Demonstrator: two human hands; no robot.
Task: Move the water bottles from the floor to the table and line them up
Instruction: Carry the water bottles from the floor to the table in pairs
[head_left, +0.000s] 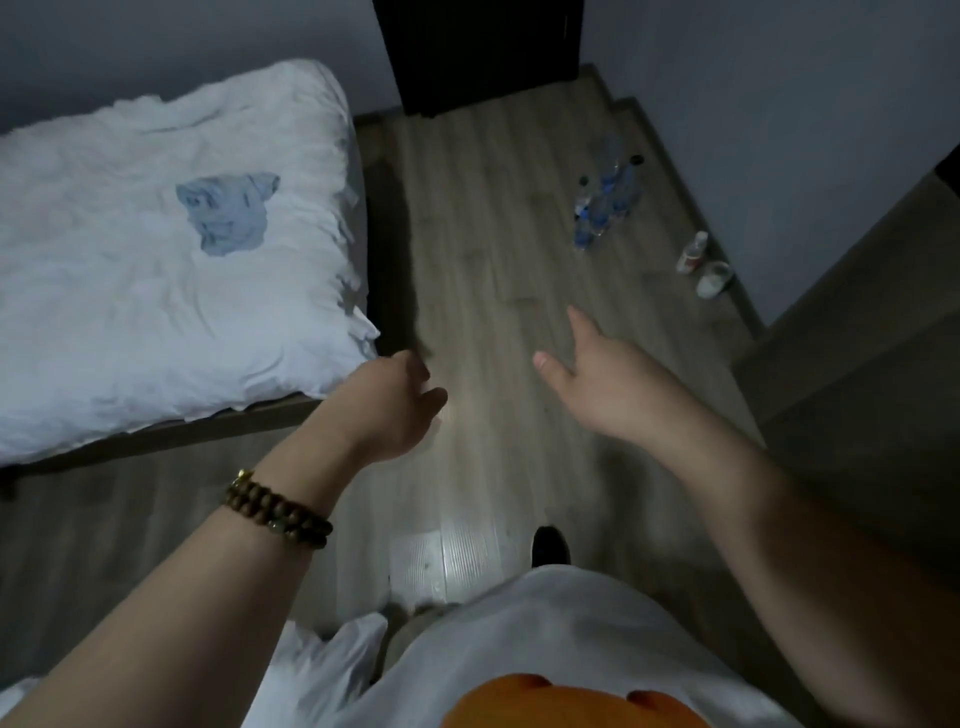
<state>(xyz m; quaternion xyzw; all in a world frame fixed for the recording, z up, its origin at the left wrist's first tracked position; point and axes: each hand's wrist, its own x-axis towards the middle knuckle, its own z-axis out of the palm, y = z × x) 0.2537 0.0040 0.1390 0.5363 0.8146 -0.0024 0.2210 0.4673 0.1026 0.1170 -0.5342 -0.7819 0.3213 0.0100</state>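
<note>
I'm seeing the clear water bottles (605, 200) standing clustered on the wood floor (483, 249) at one o'clock, close to the wall. My right hand (597, 374) is extending that way, well short of them, fingers spread and holding nothing. My left hand (387, 405) is hanging loosely curled and empty, beside the bed (156, 312) at nine o'clock.

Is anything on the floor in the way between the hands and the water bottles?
Nothing visible. Only bare wooden floor lies between the right hand and the cluster of clear plastic water bottles by the wall. Two white containers stand to their right, out of the path.
</note>
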